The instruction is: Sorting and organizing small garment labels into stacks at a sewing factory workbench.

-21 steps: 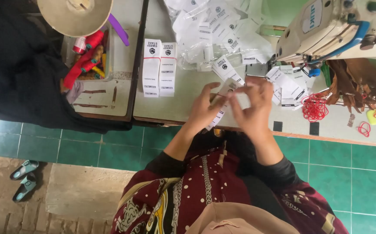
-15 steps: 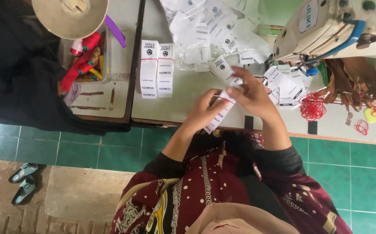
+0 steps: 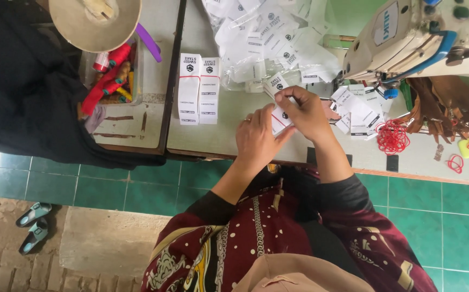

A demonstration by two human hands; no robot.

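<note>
Pinching a small white paper tag [image 3: 278,120] between them, both hands meet just above the front edge of the worktop [image 3: 218,135]. The right hand [image 3: 305,112] has its grip clamped on the tag's upper end, fingers curled over it, while the left hand [image 3: 257,139] closes thumb and fingertips on the lower part (a red stripe shows along the tag's edge). The tag is held slightly tilted, lifted clear of the surface.

Just beyond the hands lies a loose heap of similar white tags [image 3: 269,38], some inside a clear plastic bag, spreading toward the far edge. To the left of the hands two neat stacks of tags [image 3: 198,89] lie side by side. To the right more tags [image 3: 358,108] are scattered near the base of a cream sewing machine [image 3: 407,38], and beside them sits a tangle of red loops [image 3: 392,138]; brown leather pieces [image 3: 445,105] lie under the machine's arm.

Further left, a second table carries a clear box of coloured thread spools [image 3: 112,75] with a tan hat [image 3: 95,21] resting over it. On the floor below, a pair of green sandals [image 3: 33,227] stands on brick paving.
</note>
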